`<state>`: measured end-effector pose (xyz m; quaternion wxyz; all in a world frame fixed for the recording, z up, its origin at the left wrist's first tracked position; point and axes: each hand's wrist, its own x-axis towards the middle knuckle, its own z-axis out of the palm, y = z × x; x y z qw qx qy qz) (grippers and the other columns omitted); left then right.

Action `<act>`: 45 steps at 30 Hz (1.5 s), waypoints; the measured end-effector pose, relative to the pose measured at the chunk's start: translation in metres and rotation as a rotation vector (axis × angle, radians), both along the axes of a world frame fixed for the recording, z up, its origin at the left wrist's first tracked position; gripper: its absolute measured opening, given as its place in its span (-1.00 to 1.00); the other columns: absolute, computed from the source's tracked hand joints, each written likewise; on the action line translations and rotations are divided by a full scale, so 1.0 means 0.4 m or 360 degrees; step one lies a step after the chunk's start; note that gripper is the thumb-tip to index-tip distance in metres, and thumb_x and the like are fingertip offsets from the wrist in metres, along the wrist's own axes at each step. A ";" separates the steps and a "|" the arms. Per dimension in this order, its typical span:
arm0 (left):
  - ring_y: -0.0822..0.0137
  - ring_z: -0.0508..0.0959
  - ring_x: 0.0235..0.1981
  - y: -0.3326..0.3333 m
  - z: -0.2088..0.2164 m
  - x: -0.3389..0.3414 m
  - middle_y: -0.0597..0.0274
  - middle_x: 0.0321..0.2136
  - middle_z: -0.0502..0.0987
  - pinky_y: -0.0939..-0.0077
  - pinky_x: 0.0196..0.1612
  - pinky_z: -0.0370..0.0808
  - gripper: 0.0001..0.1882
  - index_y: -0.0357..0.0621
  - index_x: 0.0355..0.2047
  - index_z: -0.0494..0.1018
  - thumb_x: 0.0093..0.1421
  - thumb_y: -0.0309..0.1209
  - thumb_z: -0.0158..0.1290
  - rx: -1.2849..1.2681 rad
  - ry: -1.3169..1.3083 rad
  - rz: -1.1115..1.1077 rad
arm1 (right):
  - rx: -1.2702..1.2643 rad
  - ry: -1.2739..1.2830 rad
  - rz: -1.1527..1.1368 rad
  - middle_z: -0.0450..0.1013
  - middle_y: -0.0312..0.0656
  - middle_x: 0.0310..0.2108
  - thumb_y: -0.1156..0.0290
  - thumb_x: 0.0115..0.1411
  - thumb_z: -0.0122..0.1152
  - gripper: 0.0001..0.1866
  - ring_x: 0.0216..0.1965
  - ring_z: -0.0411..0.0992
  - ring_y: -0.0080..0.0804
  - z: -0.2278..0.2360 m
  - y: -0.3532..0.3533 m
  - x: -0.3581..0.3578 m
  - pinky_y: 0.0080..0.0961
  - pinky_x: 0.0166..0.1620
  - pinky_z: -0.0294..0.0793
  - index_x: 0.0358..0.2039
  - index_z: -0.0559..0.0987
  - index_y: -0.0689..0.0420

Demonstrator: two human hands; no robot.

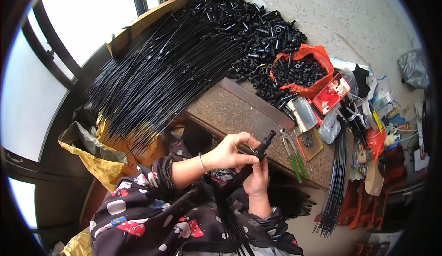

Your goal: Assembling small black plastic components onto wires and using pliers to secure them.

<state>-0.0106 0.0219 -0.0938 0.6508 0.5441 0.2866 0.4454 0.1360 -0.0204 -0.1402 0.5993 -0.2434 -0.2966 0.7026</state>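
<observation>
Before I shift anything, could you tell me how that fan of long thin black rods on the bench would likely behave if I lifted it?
The black rods look thin and long, so they would probably bend and sag. They lie loose, overhanging the bench, so a handful may splay or slide apart.

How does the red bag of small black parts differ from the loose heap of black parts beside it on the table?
The red bag holds its small black parts inside open plastic; the loose heap spreads bare across the table. The bagged batch is much smaller than the heap. Both appear to be short black tube-like pieces.
</observation>
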 end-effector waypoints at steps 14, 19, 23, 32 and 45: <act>0.28 0.46 -0.46 0.034 -0.007 0.043 0.18 -0.51 0.49 0.20 -0.14 0.49 -0.91 -0.28 -0.53 0.53 -0.05 -0.53 0.22 0.0472 -0.1126 -0.0821 | 0.0568 0.0293 0.0830 0.44 -0.02 -0.45 0.36 0.04 0.27 -0.63 -0.40 0.42 -0.26 0.041 -0.004 -0.003 -0.44 -0.32 0.45 -0.14 0.43 0.17; 0.23 0.42 -0.43 0.017 0.024 0.007 0.17 -0.59 0.48 0.02 -0.07 0.37 -0.86 -0.23 -0.60 0.52 -0.10 -0.47 0.27 -0.0163 -0.0441 -0.0447 | 0.0226 0.0311 0.0574 0.43 -0.13 -0.53 0.40 0.04 0.26 -0.70 -0.45 0.41 -0.29 0.018 -0.009 0.031 -0.48 -0.43 0.40 -0.23 0.41 0.13; 0.22 0.44 -0.42 0.043 -0.002 0.021 0.13 -0.53 0.49 -0.01 -0.07 0.37 -0.85 -0.22 -0.55 0.52 -0.11 -0.47 0.28 0.0326 -0.0805 -0.0816 | 0.0339 0.0417 0.0681 0.45 -0.05 -0.47 0.47 0.03 0.23 -0.77 -0.42 0.43 -0.25 0.032 -0.038 0.006 -0.40 -0.34 0.42 -0.27 0.47 0.16; 0.29 0.46 -0.30 0.015 0.076 0.024 0.16 -0.42 0.47 0.18 -0.06 0.41 -0.78 -0.20 -0.45 0.49 -0.14 -0.54 0.27 -0.0739 -0.0528 -0.0698 | 0.0255 0.0270 0.0434 0.46 -0.05 -0.44 0.46 0.04 0.23 -0.83 -0.44 0.41 -0.23 0.035 -0.020 0.040 -0.37 -0.32 0.41 -0.31 0.49 0.10; 0.40 0.40 -0.45 -0.081 0.050 0.049 0.32 -0.50 0.41 0.51 -0.27 0.41 -0.83 -0.21 -0.50 0.47 -0.07 -0.48 0.26 0.0727 0.0257 0.0423 | 0.0082 0.0192 -0.0055 0.49 -0.19 -0.36 0.40 0.04 0.26 -0.73 -0.34 0.46 -0.31 -0.035 -0.036 0.063 -0.48 -0.19 0.43 -0.22 0.48 0.04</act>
